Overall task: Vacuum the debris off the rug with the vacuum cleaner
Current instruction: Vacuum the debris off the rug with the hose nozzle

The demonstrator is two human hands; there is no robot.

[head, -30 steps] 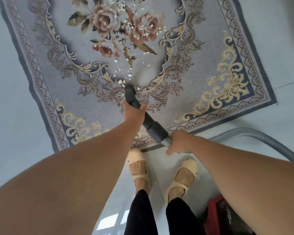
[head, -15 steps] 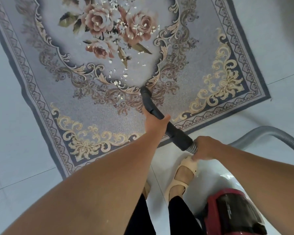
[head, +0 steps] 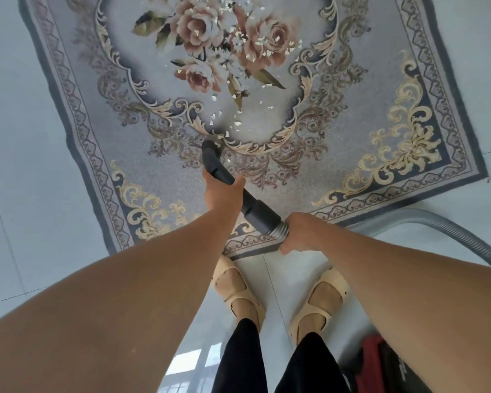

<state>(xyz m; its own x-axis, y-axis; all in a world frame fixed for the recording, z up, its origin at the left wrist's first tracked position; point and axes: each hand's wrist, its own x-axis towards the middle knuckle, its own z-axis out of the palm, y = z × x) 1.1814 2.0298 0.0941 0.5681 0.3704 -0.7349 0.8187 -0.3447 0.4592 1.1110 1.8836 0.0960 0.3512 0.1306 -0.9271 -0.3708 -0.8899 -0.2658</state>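
A grey floral rug lies on the pale tile floor, with white debris scattered over its rose centre and trailing down toward me. The black vacuum nozzle points up-left, its mouth resting on the rug beside the nearest flakes. My left hand grips the black tube just behind the nozzle. Further back, my right hand grips the tube where it joins the ribbed grey hose.
The hose curves off to the right edge. The red and black vacuum body sits on the tiles at the bottom right, behind my feet in beige sandals, which stand at the rug's near edge.
The nozzle swung from the right back to the left, down at the bottom of the debris trail. My feet now stand side by side and the vacuum body has slid lower in view.
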